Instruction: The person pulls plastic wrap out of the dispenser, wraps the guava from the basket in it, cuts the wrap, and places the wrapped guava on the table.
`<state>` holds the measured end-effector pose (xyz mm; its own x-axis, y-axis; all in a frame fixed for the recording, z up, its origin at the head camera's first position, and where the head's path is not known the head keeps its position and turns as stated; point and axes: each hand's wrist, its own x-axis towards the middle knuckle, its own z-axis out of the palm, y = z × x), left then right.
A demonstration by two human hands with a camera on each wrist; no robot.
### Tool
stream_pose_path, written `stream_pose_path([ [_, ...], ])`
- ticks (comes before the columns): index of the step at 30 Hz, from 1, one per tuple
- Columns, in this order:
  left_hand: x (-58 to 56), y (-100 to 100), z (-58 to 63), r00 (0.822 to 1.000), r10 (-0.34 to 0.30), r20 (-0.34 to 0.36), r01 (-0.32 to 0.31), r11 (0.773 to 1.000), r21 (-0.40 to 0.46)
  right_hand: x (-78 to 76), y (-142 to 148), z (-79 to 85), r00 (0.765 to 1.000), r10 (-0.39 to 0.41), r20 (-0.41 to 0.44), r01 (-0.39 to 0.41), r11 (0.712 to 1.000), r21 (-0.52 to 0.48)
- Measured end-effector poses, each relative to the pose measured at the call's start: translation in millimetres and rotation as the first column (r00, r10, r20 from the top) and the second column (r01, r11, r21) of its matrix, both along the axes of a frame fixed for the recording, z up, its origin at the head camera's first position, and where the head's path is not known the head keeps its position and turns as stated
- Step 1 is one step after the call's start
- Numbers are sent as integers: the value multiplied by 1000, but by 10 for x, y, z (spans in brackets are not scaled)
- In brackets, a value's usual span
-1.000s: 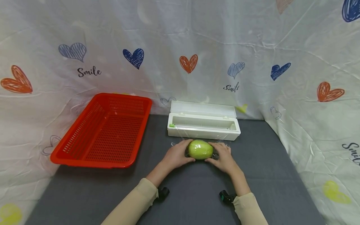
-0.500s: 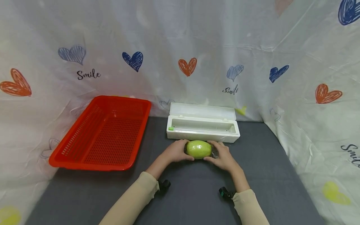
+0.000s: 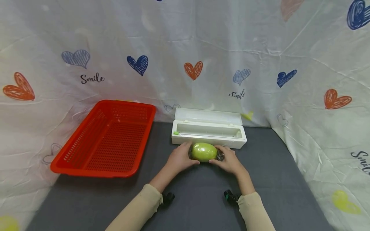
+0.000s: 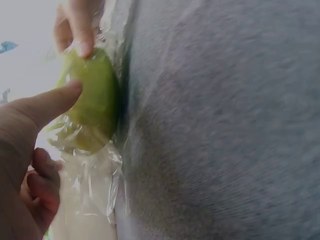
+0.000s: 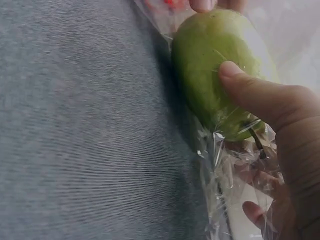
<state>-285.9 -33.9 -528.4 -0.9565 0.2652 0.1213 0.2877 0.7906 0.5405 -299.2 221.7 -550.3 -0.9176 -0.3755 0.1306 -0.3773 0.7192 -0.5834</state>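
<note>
A green pear point(image 3: 204, 152) wrapped in clear cling film lies on its side between my two hands, just in front of a white box. My left hand point(image 3: 181, 157) grips its left end, thumb on the near side. At the other end my right hand point(image 3: 229, 160) holds the pear, its thumb pressed on the skin in the right wrist view. There a dark stem point(image 5: 257, 142) shows through the film. Loose cling film point(image 4: 92, 175) bunches past the pear's end below it in the left wrist view. Some fingers are hidden behind the fruit.
The white cling film dispenser box point(image 3: 208, 132) stands behind the hands, its lid point(image 3: 208, 116) raised and a green slider point(image 3: 176, 132) at its left. A red plastic basket point(image 3: 95, 172) sits at the left on the grey cloth point(image 3: 199, 205). A printed curtain hangs behind.
One second ago loose film showed spread between the pear and the box; now it lies gathered closer to the pear. Both hands keep their hold, nearly in place. The head view has tilted slightly.
</note>
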Motion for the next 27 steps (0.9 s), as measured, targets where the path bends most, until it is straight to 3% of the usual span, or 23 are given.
stream_pose_path([
  [5,9,72,-11,996,-29,-86,23,997,-77,-65,32,37,1000,3,9,-3,1000,30],
  [12,-62,98,-137,996,21,-81,-26,997,-66,-68,-4,14,999,-35,7,35,998,47],
  [15,-72,97,-165,996,28,-82,-33,998,-58,23,-19,-6,991,-113,-71,116,992,42],
  [18,-78,99,-172,996,23,-81,-28,998,-59,133,-39,-5,960,-183,-211,186,983,-8],
  [22,-92,99,-165,996,20,-82,-26,997,-67,209,-87,-2,922,-154,-354,146,988,-51],
  [24,-104,93,-161,997,23,-78,-28,997,-68,211,-115,-23,929,-116,-350,110,993,-38],
  [27,-120,81,-167,998,19,-60,-23,997,-69,197,-143,-90,957,-92,-274,94,996,-5],
])
